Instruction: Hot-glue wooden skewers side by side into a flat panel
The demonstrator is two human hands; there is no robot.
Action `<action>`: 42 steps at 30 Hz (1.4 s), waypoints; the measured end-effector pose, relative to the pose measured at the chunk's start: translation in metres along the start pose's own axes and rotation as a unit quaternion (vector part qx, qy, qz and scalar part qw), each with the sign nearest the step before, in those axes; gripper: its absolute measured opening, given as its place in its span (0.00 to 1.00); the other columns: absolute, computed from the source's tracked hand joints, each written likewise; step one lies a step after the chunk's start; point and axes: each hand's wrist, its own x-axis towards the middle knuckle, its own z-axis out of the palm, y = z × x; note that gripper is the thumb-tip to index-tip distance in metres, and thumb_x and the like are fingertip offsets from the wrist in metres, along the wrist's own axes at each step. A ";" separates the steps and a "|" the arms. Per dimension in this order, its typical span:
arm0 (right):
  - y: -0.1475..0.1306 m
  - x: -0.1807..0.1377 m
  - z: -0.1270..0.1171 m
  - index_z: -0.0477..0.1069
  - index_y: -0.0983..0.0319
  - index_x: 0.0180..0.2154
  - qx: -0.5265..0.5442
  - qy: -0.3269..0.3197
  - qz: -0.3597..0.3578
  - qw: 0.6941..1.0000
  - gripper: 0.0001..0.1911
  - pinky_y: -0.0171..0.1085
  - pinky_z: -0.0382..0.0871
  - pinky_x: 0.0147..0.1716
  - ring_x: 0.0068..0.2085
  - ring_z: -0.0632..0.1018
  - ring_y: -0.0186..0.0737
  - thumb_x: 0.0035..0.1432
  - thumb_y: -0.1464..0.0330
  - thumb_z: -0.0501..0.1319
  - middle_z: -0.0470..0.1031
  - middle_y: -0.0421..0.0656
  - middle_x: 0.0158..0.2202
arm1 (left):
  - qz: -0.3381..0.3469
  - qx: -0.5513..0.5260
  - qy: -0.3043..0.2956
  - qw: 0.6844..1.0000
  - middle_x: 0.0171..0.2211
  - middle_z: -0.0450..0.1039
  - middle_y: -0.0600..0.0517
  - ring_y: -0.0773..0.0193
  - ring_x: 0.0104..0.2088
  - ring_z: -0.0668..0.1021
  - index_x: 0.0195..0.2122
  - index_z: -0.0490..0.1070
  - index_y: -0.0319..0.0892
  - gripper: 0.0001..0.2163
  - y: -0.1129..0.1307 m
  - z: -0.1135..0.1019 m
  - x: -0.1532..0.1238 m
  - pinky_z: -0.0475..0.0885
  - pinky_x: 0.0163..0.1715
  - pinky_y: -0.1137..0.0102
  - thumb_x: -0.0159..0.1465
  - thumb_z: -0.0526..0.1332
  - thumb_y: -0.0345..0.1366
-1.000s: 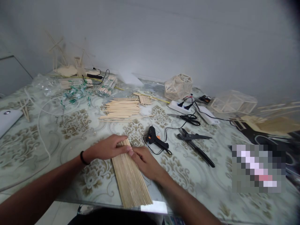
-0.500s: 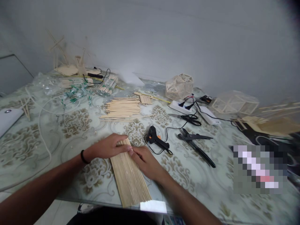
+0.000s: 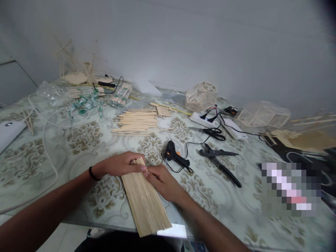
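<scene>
One flat mat of sticks (image 3: 145, 199), thin pale wooden sticks laid side by side, is lying on the table (image 3: 86, 140) directly in front of the person. It is running at a slant, its near end reaching the table's near edge and its far end under the hands.

The left hand (image 3: 119, 164), a black wristband (image 3: 91, 173) on its wrist, is resting across the far end of the mat. Its fingers are stretched out almost flat and are pressing on the stick ends rather than wrapping round anything, a hold that seems meant to stop the sticks rolling apart.

The right hand (image 3: 162, 180) is lying against the mat's right edge. Its fingers are half curled and its fingertips are touching the outermost sticks just beside the left fingertips, apparently squaring that edge. Whether one stick is pinched between thumb and finger cannot be told.

A black glue gun (image 3: 174, 155) is lying just beyond the right hand, its cord leading back toward a white power strip (image 3: 203, 120), probably so as to be within reach. Black cutters (image 3: 219, 161) and scissors (image 3: 212, 133) are lying farther right. A loose stick pile (image 3: 136, 121) is sitting beyond the hands, well apart from the mat. A polyhedral stick frame (image 3: 201, 96) is standing near the wall behind the power strip.
</scene>
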 end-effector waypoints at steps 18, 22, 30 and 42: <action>0.002 0.000 0.002 0.47 0.58 0.22 -0.019 -0.004 -0.021 1.000 0.24 0.35 0.46 0.22 0.21 0.53 0.29 0.70 0.61 0.51 0.45 0.33 0.20 | 0.002 -0.032 -0.058 0.998 0.32 0.69 0.55 0.67 0.33 0.69 0.36 0.70 0.41 0.13 0.000 -0.003 -0.001 0.63 0.36 0.72 0.70 0.58 0.46; 0.002 0.000 0.003 0.47 0.58 0.22 -0.018 -0.010 -0.018 1.000 0.24 0.35 0.46 0.22 0.21 0.53 0.29 0.69 0.61 0.52 0.44 0.33 0.20 | 0.003 -0.030 -0.060 0.998 0.32 0.69 0.54 0.66 0.33 0.69 0.37 0.70 0.40 0.14 0.000 -0.003 -0.002 0.63 0.36 0.71 0.70 0.58 0.47; 0.001 0.000 -0.002 0.49 0.58 0.23 -0.018 -0.020 -0.011 1.000 0.23 0.34 0.47 0.23 0.22 0.54 0.30 0.71 0.58 0.50 0.47 0.34 0.22 | -0.012 -0.021 -0.036 0.999 0.34 0.69 0.54 0.65 0.36 0.70 0.38 0.69 0.41 0.14 0.003 -0.003 -0.003 0.64 0.38 0.71 0.71 0.56 0.47; 0.004 0.000 -0.001 0.50 0.58 0.24 0.021 -0.021 0.027 0.999 0.28 0.35 0.49 0.25 0.24 0.55 0.31 0.73 0.50 0.48 0.48 0.34 0.23 | -0.008 -0.049 -0.037 0.998 0.33 0.64 0.55 0.66 0.35 0.67 0.37 0.66 0.42 0.17 0.000 -0.002 -0.002 0.62 0.37 0.71 0.71 0.55 0.52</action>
